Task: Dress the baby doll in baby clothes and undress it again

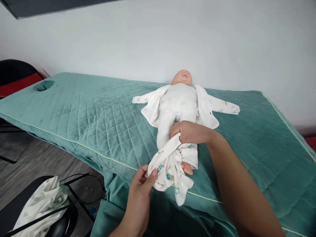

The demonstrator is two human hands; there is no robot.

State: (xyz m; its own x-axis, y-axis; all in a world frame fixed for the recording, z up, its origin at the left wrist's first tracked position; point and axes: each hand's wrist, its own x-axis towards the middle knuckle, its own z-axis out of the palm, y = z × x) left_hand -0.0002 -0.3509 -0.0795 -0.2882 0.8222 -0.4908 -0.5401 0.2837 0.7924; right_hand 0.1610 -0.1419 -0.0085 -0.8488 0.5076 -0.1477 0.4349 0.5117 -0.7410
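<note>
A baby doll (179,100) with a white cloth body lies on its back, its head toward the wall. Its white printed jacket (207,112) is spread open, with both arms in the sleeves. White printed baby pants (168,164) are around its lower legs. The pant leg on the right covers one leg, and a bare foot (187,168) sticks out of it. My left hand (142,184) pinches the bunched fabric of the pants near the table's front edge. My right hand (190,132) is closed on the pants' upper edge between the doll's legs; its fingertips are partly hidden.
A green quilted cover (111,108) lies over the massage table, which has a face hole (44,86) at the left end. White cloth (45,200) is heaped on a black chair at lower left. A red and black chair (19,79) stands beyond the table's left end.
</note>
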